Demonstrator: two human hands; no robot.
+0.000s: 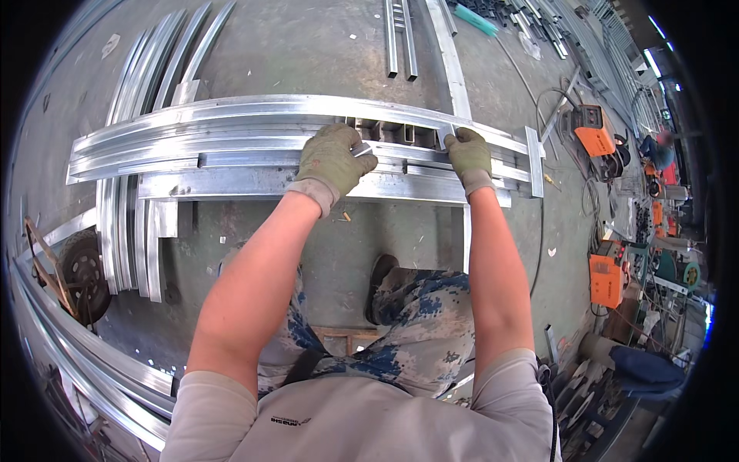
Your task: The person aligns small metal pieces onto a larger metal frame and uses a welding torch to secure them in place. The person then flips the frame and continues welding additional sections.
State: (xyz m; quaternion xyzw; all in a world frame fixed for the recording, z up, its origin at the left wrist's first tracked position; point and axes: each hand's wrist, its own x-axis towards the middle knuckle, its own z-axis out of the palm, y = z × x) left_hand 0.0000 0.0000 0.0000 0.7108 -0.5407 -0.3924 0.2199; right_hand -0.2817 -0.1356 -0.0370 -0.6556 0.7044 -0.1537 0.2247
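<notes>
Both my hands wear olive-green work gloves and are over a stack of long, shiny metal profiles (254, 112) lying crosswise in front of me. My left hand (332, 160) is closed, with a short bright metal piece (362, 150) between thumb and fingers. About a forearm's width to the right, my right hand (469, 158) pinches a small flat metal piece (446, 137) at the stack's right part. Between the hands, several short dark square tube pieces (394, 132) sit in a gap among the profiles. The gloves hide parts of both held pieces.
More long profiles (135, 239) run beneath the stack on the left. A wheel (82, 269) stands at the lower left. Two orange machines (595, 140) with cables are on the right. Square tubes (391, 46) lie on the floor ahead. Another person (659, 152) is far right.
</notes>
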